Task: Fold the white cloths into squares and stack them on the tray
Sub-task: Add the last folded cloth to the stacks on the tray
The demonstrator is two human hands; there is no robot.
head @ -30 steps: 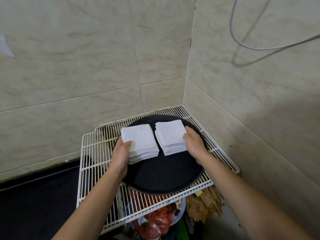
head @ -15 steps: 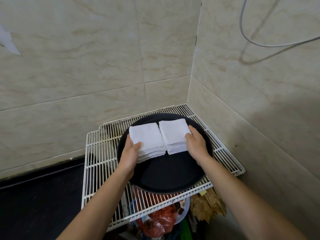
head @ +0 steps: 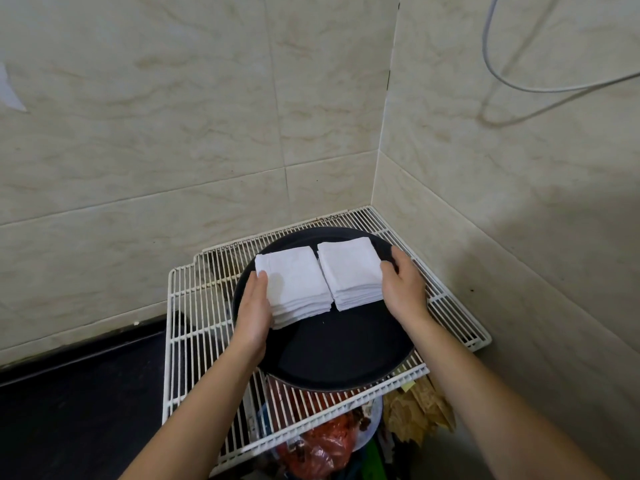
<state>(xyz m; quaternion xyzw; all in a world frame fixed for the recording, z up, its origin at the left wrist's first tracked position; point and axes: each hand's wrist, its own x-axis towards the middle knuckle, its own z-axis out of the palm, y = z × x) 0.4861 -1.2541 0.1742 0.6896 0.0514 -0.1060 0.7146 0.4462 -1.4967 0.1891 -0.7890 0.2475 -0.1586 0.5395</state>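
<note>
Tiled corner, white wire rack [head: 194, 306] w/ black tray [head: 339, 351] sitting on it. Left grip [head: 254, 306], fingers straight & holding nothing, is pressing the left stack [head: 294, 285]'s outer side. Right grip [head: 403, 285], flat too, is pressing the right stack [head: 349, 268]. Both stacks are lying between the grips, now touching; 1 s ago a gap was showing.
</note>
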